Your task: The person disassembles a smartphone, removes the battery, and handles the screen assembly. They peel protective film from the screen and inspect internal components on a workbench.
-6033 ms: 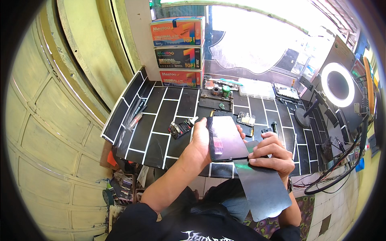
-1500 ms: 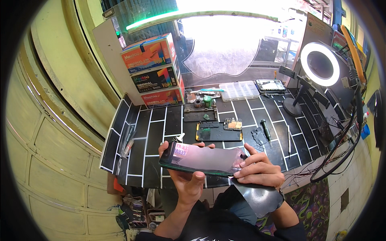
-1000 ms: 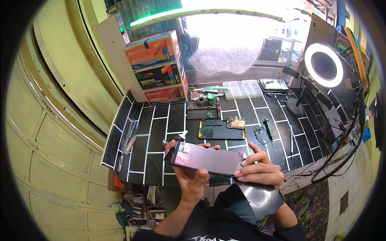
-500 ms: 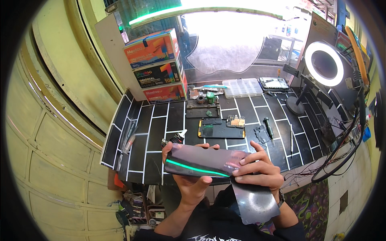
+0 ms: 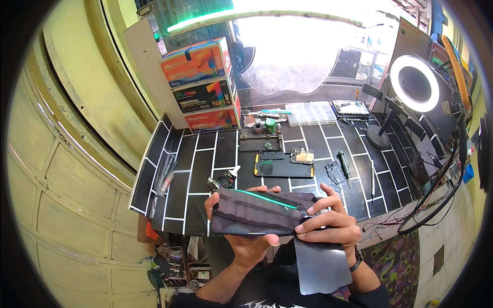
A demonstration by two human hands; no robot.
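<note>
My left hand [image 5: 250, 250] grips a dark, glossy phone [image 5: 251, 213] by its left end and lower edge, thumb in front and fingertips showing over the far edge. The phone's face mirrors a green light strip. At its right end, the fingers of my right hand [image 5: 334, 226] are bent over the face and closed on a thin grey metal sheet [image 5: 323, 267], which hangs down below them. The sheet's top edge meets the phone's lower right corner; whether it goes into a seam cannot be made out.
Beyond the phone lie an opened phone body [image 5: 282, 167], a screwdriver [image 5: 343, 167], a small bottle [image 5: 223, 179] and a white pen-like tool [image 5: 372, 177]. Stacked boxes [image 5: 205, 95] stand back left, a clear compartment case [image 5: 310, 114] at the back, a ring light [image 5: 393, 84] at right.
The phone has tilted, so the green reflection has shifted from its lower part to its upper edge. The metal sheet now hangs straighter, its lower end swung slightly left.
</note>
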